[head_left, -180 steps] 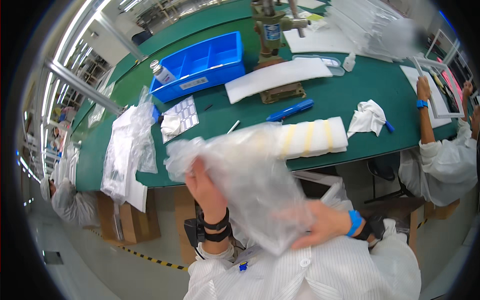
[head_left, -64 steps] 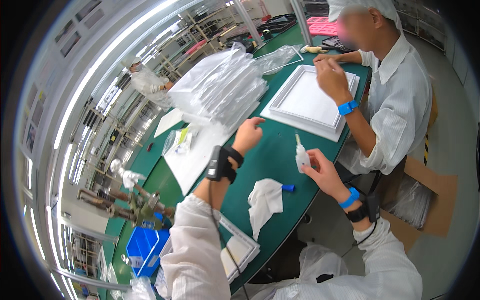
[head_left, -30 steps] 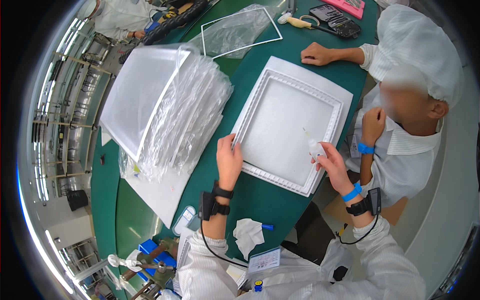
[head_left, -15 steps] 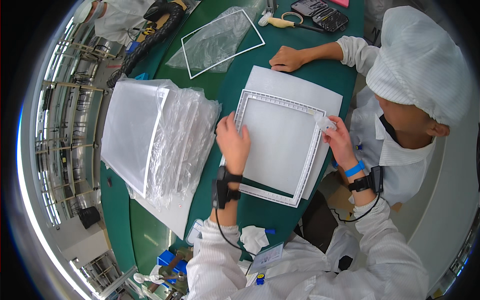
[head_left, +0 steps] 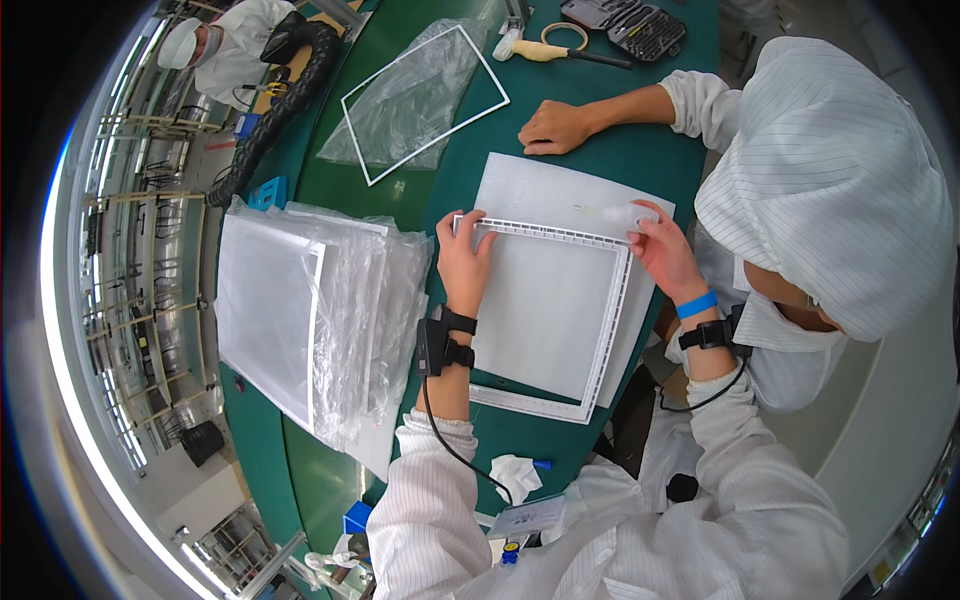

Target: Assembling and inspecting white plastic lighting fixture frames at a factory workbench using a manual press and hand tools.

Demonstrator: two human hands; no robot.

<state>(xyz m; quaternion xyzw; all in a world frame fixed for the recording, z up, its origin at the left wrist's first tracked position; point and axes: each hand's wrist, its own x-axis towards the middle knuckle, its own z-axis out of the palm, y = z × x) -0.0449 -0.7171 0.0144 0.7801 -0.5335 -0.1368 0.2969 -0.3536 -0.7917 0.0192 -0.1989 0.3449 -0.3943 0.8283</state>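
A white rectangular frame (head_left: pixel 611 325) with a ribbed rim lies on a pale sheet (head_left: pixel 530 182) before me. My left hand (head_left: pixel 464 268) is closed round its far left corner, thumb on the near side of the rim and fingers over the far side. At the far right corner my right hand (head_left: pixel 664 255) pinches a crumpled whitish wipe (head_left: pixel 626 215), partly hidden by the fingers and hard to tell from the sheet behind. Both wrists wear black strapped devices with cables; a blue band circles the right wrist.
Left stands a stack of plastic-wrapped panels (head_left: pixel 270 320). A thin white frame (head_left: pixel 425 132) lies on clear film beyond. At the back are a wooden-handled tool (head_left: pixel 540 50), a tape ring and a bit case (head_left: pixel 645 38). A co-worker's fist (head_left: pixel 556 128) rests beyond the sheet.
My left hand has moved up from the frame's left side to its far left corner. The right hand has shifted slightly up with the wipe. The co-worker's head leans closer.
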